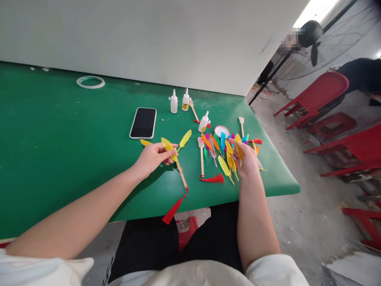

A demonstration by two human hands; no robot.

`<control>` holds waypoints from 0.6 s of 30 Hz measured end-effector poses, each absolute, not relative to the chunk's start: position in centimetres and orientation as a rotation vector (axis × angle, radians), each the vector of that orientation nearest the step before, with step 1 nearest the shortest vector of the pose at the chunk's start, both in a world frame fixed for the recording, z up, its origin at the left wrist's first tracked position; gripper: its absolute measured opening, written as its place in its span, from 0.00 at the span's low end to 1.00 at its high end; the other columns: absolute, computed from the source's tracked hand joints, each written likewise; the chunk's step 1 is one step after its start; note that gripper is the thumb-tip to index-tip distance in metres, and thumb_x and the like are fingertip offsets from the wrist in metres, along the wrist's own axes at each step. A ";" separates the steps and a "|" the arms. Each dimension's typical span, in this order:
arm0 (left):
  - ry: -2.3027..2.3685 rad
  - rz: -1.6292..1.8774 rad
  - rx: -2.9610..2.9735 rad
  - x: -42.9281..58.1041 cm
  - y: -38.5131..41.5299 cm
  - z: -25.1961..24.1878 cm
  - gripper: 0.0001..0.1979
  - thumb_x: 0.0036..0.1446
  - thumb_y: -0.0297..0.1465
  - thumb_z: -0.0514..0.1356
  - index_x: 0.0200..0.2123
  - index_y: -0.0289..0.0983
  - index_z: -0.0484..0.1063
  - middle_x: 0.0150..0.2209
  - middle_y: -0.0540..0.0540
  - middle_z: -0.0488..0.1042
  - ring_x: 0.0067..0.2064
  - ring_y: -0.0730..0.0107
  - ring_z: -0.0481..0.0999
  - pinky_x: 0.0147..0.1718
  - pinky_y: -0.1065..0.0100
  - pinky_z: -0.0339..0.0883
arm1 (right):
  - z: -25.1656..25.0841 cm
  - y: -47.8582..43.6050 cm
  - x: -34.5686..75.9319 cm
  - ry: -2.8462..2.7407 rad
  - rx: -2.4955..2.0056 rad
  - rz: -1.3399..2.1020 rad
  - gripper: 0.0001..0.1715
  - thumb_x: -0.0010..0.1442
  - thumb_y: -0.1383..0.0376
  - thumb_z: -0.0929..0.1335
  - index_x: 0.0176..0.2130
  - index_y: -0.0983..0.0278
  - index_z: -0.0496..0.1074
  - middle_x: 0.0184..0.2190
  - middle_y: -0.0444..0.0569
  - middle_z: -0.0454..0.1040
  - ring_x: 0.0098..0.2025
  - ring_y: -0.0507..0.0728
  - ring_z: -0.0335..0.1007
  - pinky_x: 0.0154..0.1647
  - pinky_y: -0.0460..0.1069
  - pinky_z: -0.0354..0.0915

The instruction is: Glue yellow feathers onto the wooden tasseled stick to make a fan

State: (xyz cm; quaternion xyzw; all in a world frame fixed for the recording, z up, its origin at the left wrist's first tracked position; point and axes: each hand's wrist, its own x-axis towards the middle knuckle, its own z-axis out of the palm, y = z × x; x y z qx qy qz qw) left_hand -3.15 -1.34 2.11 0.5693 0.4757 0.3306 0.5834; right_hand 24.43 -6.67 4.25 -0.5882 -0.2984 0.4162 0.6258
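Note:
My left hand (152,157) is closed on a wooden stick (181,174) with yellow feathers (168,147) at its top and a red tassel (174,208) hanging past the table's front edge. My right hand (246,159) pinches a single yellow feather (239,147) above a loose pile of coloured feathers (220,145). Between the hands lies a second stick (202,159) with a pink head and a red tassel (213,179).
A black phone (143,122) lies face up on the green table (59,131). Three small glue bottles (174,102) and a round lid (222,130) stand behind the feathers. A tape ring (90,82) sits far left. Red plastic chairs (321,93) and a fan (311,35) stand to the right.

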 end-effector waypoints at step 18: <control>0.963 0.580 1.389 -2.6 -2.7 2.0 0.23 0.48 0.34 0.63 0.49 0.34 0.69 0.25 0.49 0.74 0.24 0.76 0.69 0.23 0.73 0.66 | 3.8 -6.1 17.8 -1.289 -1.532 1.106 0.23 0.54 0.50 0.64 0.34 0.66 0.76 0.17 0.40 0.56 0.19 0.46 0.47 0.18 0.45 0.41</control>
